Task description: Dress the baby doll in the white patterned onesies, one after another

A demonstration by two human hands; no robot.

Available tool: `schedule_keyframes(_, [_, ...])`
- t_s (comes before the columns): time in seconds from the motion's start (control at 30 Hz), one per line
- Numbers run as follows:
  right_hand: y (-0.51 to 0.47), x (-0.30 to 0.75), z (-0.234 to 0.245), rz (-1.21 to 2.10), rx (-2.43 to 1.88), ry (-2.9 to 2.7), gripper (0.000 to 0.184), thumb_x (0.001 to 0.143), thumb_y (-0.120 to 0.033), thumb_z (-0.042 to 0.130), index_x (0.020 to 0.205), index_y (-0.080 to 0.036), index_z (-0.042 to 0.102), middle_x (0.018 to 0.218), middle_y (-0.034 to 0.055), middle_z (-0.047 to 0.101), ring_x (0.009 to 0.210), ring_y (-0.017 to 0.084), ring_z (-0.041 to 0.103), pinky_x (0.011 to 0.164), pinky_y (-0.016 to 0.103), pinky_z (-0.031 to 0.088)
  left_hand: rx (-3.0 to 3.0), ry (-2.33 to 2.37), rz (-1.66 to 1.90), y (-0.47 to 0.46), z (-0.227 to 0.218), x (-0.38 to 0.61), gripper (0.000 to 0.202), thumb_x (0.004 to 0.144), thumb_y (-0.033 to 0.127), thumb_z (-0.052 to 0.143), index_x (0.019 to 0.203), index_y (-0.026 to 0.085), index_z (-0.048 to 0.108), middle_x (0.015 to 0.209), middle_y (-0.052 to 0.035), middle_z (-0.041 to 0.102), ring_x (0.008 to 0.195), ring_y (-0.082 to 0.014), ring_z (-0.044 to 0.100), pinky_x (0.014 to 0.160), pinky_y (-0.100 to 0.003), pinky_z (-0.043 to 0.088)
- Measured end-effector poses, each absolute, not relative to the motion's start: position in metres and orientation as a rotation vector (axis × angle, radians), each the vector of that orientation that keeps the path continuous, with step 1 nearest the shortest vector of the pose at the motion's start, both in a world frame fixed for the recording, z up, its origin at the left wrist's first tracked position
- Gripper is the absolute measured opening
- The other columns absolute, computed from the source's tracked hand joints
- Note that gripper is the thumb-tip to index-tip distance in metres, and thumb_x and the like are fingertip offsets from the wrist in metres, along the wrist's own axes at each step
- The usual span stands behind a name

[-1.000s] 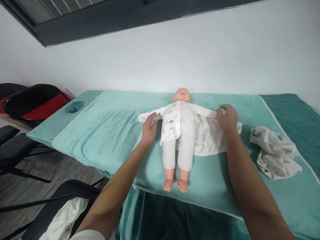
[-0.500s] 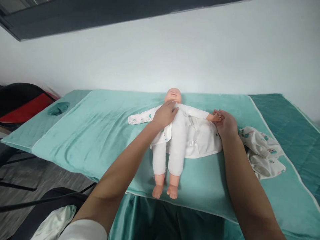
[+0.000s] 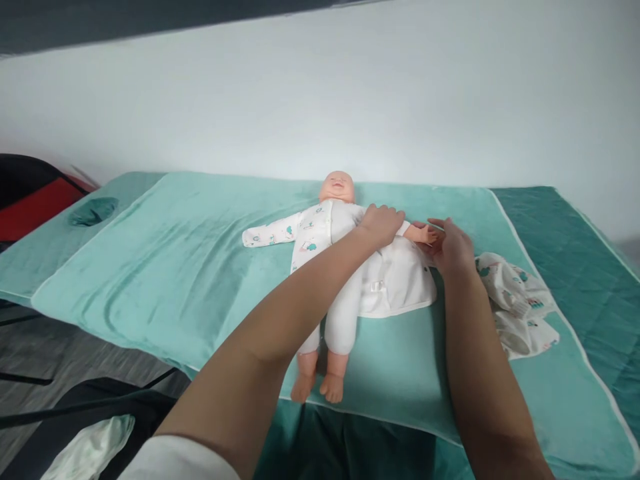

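Observation:
A baby doll (image 3: 338, 193) in a white bodysuit lies on its back on a light green towel (image 3: 190, 267). A printed white jacket (image 3: 305, 237) covers its left-side arm and is spread open under it. My left hand (image 3: 383, 223) reaches across the doll's chest and rests, fingers curled, on the upper part of its right-side arm. My right hand (image 3: 450, 247) is cupped around the doll's bare hand (image 3: 425, 233) and touches it, beside the jacket's open flap (image 3: 400, 283).
A crumpled printed garment (image 3: 517, 303) lies on the towel to the right. The darker green bed cover (image 3: 585, 247) shows at the right edge. A black and red chair (image 3: 30, 200) stands at far left. Pale cloth (image 3: 87, 450) rests on a dark seat at bottom left.
My left hand moved from the doll's left-side sleeve across its chest to its right-side arm. My right hand slid a little toward the doll's bare hand. The view shifted left and down.

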State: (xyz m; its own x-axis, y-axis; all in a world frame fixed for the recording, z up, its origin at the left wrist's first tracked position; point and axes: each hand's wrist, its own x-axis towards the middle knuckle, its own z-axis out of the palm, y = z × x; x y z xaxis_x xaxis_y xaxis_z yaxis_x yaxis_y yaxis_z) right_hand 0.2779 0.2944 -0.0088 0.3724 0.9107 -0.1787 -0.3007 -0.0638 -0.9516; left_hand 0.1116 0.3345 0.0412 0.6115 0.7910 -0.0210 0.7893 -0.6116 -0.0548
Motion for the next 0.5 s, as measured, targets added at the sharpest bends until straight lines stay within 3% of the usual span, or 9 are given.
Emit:
schedule_keyframes(0.1, [0.300, 0.283, -0.019, 0.936, -1.513, -0.800, 0.023, 0.089, -0.043, 0.048, 0.082, -0.023, 0.058, 0.076, 0.0074, 0.069, 0.068, 0.021, 0.067, 0.062, 0.035, 0.055, -2.768, -1.349, 0.044, 0.336, 0.049, 0.102, 0.042, 0.090, 0.009, 0.051, 0.132, 0.017, 0.054, 0.124, -0.0120, 0.066, 0.119, -0.0249, 0.059, 0.097, -0.039, 0.042])
schedule_keyframes(0.2, [0.299, 0.277, -0.023, 0.842, -1.702, -1.102, 0.022, 0.074, -0.042, 0.068, 0.070, -0.023, 0.058, 0.063, 0.0054, 0.062, 0.067, 0.023, 0.062, 0.065, 0.035, 0.049, -2.748, -1.375, 0.039, 0.332, 0.058, 0.095, 0.045, 0.090, 0.008, 0.051, 0.134, 0.018, 0.053, 0.125, -0.0114, 0.065, 0.120, -0.0253, 0.057, 0.096, -0.039, 0.041])
schedule_keyframes(0.27, [0.294, 0.271, -0.021, 0.721, -1.790, -1.366, 0.027, 0.068, -0.041, 0.076, 0.066, -0.022, 0.057, 0.064, 0.0040, 0.061, 0.070, 0.022, 0.060, 0.069, 0.035, 0.046, -2.743, -1.399, 0.076, 0.329, 0.063, 0.093, 0.045, 0.091, 0.011, 0.052, 0.135, 0.019, 0.053, 0.126, -0.0116, 0.064, 0.120, -0.0269, 0.056, 0.096, -0.041, 0.042])
schedule_keyframes(0.37, [0.285, 0.267, -0.015, 0.572, -1.869, -1.725, 0.035, 0.068, -0.042, 0.077, 0.061, -0.022, 0.049, 0.065, 0.0014, 0.058, 0.068, 0.020, 0.054, 0.070, 0.033, 0.041, -2.738, -1.413, 0.097, 0.327, 0.066, 0.092, 0.045, 0.091, 0.012, 0.051, 0.135, 0.020, 0.053, 0.128, -0.0126, 0.063, 0.120, -0.0299, 0.056, 0.095, -0.044, 0.043])
schedule_keyframes(0.5, [0.282, 0.274, -0.009, 0.813, -1.747, -1.417, 0.029, 0.068, -0.035, 0.072, 0.063, -0.023, 0.046, 0.059, -0.0005, 0.050, 0.064, 0.018, 0.047, 0.064, 0.032, 0.037, -2.736, -1.408, 0.080, 0.326, 0.068, 0.088, 0.044, 0.090, 0.009, 0.048, 0.132, 0.021, 0.056, 0.127, -0.0131, 0.064, 0.118, -0.0305, 0.055, 0.092, -0.046, 0.044])
